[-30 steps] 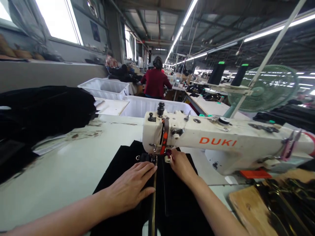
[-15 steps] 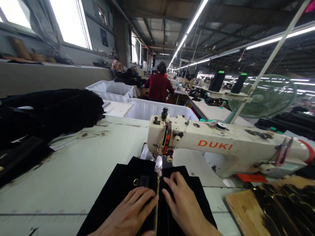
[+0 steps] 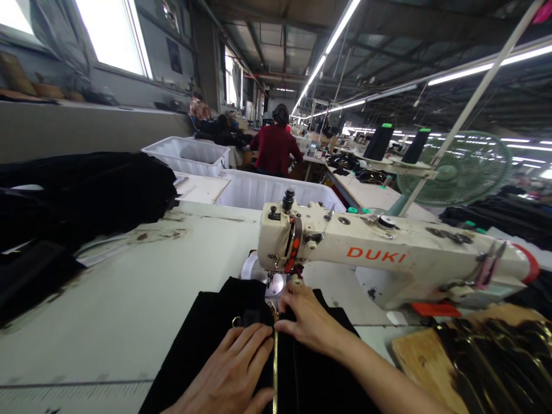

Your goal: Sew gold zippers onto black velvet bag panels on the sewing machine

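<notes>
A black fabric piece (image 3: 202,328) with a gold-toothed zipper (image 3: 275,368) running lengthwise lies on the table in front of the sewing machine (image 3: 319,241). Its far end reaches the needle area. My left hand (image 3: 233,368) rests flat on the fabric left of the zipper, fingers stretched out. A small gold ring (image 3: 236,322) shows just beyond its fingertips. Close to the presser foot, my right hand (image 3: 306,316) has its fingers bent and thumb drawn in at the zipper's right edge, gripping the fabric there. Its fingertips are partly hidden.
A pile of black pieces (image 3: 86,190) lies at left. White bins (image 3: 267,187) stand behind the table. On the right, a wooden board (image 3: 420,356) carries black strips with gold zippers. A red item (image 3: 435,309) lies by the machine base. Farther off sits a person in dark red (image 3: 276,149).
My right hand has moved forward and slightly left to the zipper's end near the presser foot, its fingers drawn in. My left hand stays flat on the fabric.
</notes>
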Tool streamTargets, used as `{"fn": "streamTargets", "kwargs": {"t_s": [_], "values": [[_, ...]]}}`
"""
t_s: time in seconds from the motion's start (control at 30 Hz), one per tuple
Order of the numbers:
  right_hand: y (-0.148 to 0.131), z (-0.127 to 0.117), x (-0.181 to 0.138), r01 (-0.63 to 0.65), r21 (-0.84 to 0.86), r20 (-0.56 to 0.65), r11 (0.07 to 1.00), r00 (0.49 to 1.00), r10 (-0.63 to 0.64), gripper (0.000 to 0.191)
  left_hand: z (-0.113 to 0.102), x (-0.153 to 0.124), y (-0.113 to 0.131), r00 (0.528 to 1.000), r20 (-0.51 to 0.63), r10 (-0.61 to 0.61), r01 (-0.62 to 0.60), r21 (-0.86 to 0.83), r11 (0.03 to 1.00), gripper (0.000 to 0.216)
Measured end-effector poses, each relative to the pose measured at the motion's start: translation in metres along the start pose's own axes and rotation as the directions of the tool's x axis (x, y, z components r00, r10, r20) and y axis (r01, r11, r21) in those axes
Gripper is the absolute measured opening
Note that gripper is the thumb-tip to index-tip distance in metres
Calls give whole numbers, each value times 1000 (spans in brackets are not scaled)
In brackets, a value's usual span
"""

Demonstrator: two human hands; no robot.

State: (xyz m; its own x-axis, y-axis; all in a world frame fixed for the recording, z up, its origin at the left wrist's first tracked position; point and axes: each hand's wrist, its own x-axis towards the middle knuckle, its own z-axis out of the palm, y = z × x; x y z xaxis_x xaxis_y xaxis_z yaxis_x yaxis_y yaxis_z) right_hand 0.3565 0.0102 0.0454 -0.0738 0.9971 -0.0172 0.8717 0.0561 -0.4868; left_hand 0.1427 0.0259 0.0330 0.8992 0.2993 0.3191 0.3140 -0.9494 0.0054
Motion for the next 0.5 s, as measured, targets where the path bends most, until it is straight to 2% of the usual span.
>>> {"fn": "streamTargets", "kwargs": {"t_s": [0.2,0.33,0.5], "values": [[-9,-3,3,-74,-4,73,997,995,74,34,12,-6,3,995,-5,-101,101,-36,994,58],[-15,-11,15,-94,-61,187,994,977,104,17,24,-11,1,992,-16,-127,125,-94,988,54],[-23,-25,30,-90,-175,367,980,918,150,21,38,-14,-4,994,4,-109,108,-157,982,51]]}}
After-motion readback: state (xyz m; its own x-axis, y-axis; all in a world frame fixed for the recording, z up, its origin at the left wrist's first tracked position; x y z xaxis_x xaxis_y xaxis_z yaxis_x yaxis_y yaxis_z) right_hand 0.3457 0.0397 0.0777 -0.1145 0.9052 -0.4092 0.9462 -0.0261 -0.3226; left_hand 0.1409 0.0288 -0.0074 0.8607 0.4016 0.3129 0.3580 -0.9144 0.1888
